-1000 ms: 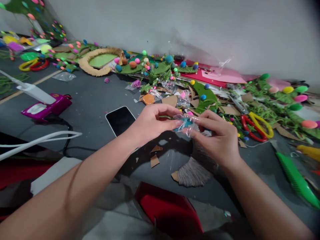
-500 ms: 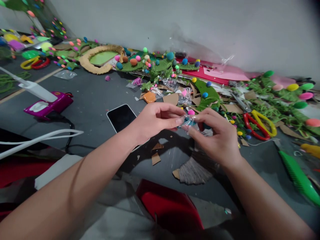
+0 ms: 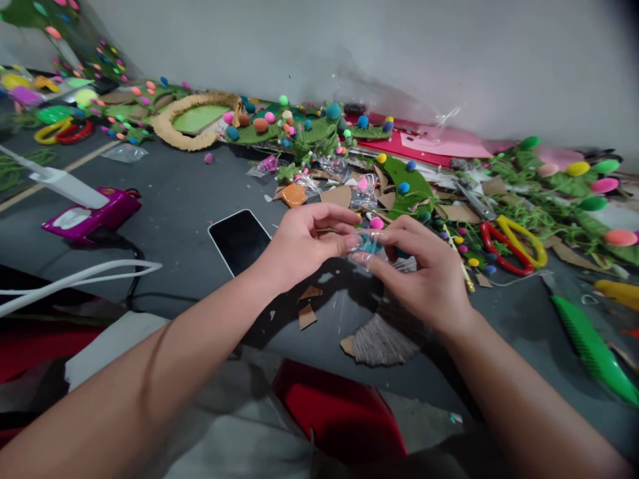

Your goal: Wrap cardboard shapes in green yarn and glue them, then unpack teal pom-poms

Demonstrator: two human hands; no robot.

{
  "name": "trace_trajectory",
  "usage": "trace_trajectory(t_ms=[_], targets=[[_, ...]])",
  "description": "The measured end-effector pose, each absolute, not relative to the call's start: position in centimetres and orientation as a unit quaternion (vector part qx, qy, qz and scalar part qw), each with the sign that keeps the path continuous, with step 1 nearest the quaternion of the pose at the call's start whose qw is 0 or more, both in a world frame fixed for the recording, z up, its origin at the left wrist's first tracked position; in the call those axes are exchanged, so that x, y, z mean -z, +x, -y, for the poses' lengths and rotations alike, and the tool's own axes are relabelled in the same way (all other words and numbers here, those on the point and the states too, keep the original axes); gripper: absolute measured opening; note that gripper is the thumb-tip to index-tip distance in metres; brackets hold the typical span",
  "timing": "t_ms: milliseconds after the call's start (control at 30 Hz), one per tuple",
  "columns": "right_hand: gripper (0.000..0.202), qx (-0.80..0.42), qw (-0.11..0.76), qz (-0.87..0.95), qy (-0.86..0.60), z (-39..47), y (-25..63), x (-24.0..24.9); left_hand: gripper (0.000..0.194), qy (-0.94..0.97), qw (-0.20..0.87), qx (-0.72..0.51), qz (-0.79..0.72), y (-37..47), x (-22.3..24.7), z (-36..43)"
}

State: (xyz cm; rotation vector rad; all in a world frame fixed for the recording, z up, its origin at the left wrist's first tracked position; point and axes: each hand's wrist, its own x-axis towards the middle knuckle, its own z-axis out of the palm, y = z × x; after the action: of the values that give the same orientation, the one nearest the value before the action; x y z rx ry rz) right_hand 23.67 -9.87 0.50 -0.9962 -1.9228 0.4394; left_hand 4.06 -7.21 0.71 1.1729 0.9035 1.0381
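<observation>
Between the fingertips of both hands is a small clear plastic bag (image 3: 368, 243) with something teal inside; the fingers partly cover it. My left hand (image 3: 302, 247) pinches its left side with thumb and fingers. On the other side, my right hand (image 3: 426, 273) grips it between thumb and bent fingers. Below the right hand lies a curved cardboard piece wrapped in grey yarn (image 3: 384, 338), its left tip bare. A phone (image 3: 240, 241) with a dark screen rests beside the left wrist, partly hidden by the forearm. Small cardboard scraps (image 3: 307, 317) lie beneath the hands.
Red and yellow scissors (image 3: 509, 243) and a green-handled cutter (image 3: 592, 346) lie at the right. Pompoms, green leaf shapes (image 3: 407, 186) and scraps line the wall, with a tan wrapped ring (image 3: 187, 138). A purple device (image 3: 92, 216) with a white plug and cables sits left.
The view has shifted slightly, so the table things appear a little further left. Both hands stay on the plastic bag, with the fingers slightly moved and more teal showing.
</observation>
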Motion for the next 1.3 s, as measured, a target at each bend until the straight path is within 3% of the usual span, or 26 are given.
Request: trace_trajectory(t_ms=[267, 533, 700, 933, 1300], targets=[[0.008, -0.22, 0.455, 0.764, -0.402, 10.0, 23.3, -0.3, 0.026, 0.547, 0.599, -0.433, -0.392, 4.1, -0.7, 7.2], [0.005, -0.173, 0.447, 0.775, -0.412, 10.0, 23.4, -0.6, 0.024, 0.566, 0.598, -0.406, -0.397, 3.6, -1.1, 7.0], [0.01, -0.127, 0.514, 0.715, -0.457, 9.2, 24.2, -0.8, 0.021, 0.557, 0.559, -0.459, -0.407, 2.8, -1.3, 6.7], [0.012, -0.196, 0.521, 0.718, -0.418, 9.1, 24.4, -0.8, 0.012, 0.605, 0.584, -0.38, -0.386, 3.0, -2.0, 7.1], [0.027, -0.274, 0.498, 0.723, -0.392, 9.1, 24.7, -0.6, 0.007, 0.642, 0.54, -0.397, -0.373, 2.6, -2.4, 7.1]])
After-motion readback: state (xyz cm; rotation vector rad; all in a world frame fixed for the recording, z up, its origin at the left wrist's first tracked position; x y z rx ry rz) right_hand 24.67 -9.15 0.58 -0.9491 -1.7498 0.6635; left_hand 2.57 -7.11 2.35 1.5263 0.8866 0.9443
